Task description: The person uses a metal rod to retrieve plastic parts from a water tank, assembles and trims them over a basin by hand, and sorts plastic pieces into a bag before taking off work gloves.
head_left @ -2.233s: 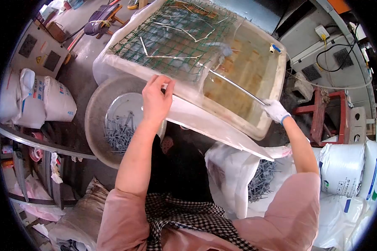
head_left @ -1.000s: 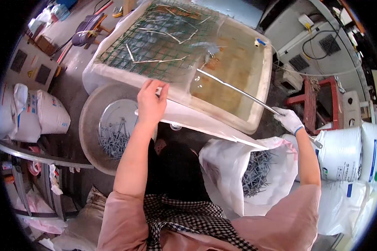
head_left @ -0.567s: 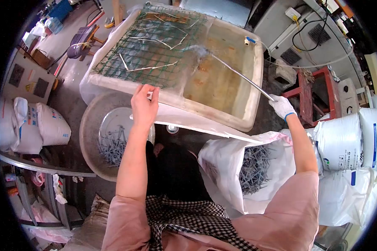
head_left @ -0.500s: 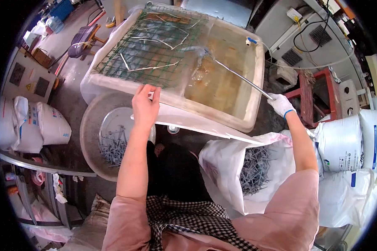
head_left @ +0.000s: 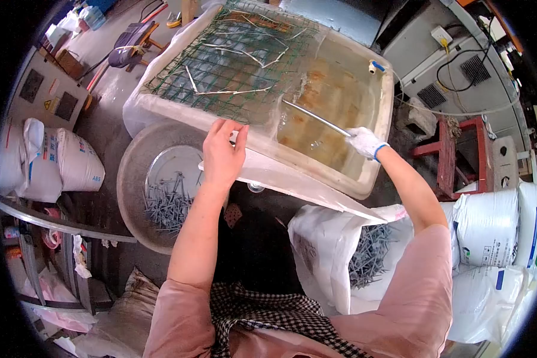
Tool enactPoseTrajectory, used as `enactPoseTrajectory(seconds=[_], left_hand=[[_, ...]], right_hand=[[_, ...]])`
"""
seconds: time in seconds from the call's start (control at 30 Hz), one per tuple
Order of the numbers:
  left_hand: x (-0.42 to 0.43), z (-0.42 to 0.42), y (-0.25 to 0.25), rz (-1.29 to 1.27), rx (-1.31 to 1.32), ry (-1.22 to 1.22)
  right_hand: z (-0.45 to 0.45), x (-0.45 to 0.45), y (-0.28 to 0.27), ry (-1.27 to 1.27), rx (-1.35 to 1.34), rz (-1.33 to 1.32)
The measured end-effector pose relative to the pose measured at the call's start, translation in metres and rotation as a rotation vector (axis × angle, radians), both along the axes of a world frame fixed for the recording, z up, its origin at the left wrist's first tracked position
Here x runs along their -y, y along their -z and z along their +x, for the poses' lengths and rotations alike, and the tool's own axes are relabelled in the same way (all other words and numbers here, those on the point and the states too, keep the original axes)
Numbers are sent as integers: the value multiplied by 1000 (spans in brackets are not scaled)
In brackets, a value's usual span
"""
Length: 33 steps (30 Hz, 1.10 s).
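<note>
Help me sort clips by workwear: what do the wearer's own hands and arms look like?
The right hand wears a white fabric glove with a blue cuff edge; the left hand is bare. Short pink sleeves leave both forearms uncovered.

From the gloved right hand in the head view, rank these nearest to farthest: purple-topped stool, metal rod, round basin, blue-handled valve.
1. Metal rod: held in the right hand.
2. Blue-handled valve: at the tub's far right corner.
3. Round basin: left, beside the tub.
4. Purple-topped stool: upper left, beyond the basin.
</note>
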<state>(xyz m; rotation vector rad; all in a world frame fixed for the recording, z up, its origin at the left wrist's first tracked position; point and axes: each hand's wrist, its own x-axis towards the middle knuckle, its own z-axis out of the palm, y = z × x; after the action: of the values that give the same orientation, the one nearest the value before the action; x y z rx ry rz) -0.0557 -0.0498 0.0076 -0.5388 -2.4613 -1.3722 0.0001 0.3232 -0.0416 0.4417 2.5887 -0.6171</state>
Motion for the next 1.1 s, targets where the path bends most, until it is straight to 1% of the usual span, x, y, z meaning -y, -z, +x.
enactPoseTrajectory(seconds=[0.03, 0.07, 0.13, 0.17, 0.23, 0.27, 0.3, 0.37, 0.4, 0.47, 0.53, 0.6, 0.63, 0.67, 0.7, 0.83, 0.97, 1.03, 1.07, 1.1], left_hand=[[0, -1, 2, 10, -12, 4], [0, -2, 3, 19, -24, 9], [0, -3, 3, 19, -35, 2], [-1, -3, 3, 22, -46, 2], [-3, -4, 3, 20, -64, -7], [-2, -5, 3, 18, -81, -14], [-1, -6, 3, 19, -84, -20], [0, -5, 4, 44, -49, -8], [0, -4, 4, 49, -52, -10], [0, -3, 3, 15, -21, -36], [0, -1, 1, 19, -29, -38], [1, 0, -1, 19, -39, -32], [0, 0, -1, 21, -64, -37], [-1, 1, 0, 24, -90, -43], [-1, 0, 1, 34, -100, -38], [-2, 1, 2, -15, -161, -53], [-5, 3, 0, -45, -226, -69], [-7, 7, -2, -54, -232, -47], [-10, 10, -4, -85, -268, -68], [-15, 11, -7, -108, -314, -84]], right_hand=[[-14, 8, 5, -65, -2, 12], [-27, 19, 11, -73, -3, 9], [-48, 33, 25, -241, -130, 37], [-55, 37, 28, -247, -130, 36], [-64, 49, 22, -165, -128, -56], [-68, 49, 14, -84, 4, -92], [-66, 45, 12, -90, 1, -91], [-52, 24, 11, -244, -168, 82], [-37, 25, -13, -213, -124, 86], [-7, 8, -31, -196, -94, 197], [35, 0, -61, -176, -98, 286], [80, -38, -58, -189, -129, 355], [105, -36, -77, -153, -206, 326], [124, -25, -107, -84, -118, 381], [147, -33, -120, -60, -157, 386], [221, -42, -175, 89, -118, 502], [269, -60, -187, 149, -238, 483], [273, -43, -194, 177, -262, 444], [276, -58, -173, 156, -289, 361], [275, -58, -160, -43, -426, 380]])
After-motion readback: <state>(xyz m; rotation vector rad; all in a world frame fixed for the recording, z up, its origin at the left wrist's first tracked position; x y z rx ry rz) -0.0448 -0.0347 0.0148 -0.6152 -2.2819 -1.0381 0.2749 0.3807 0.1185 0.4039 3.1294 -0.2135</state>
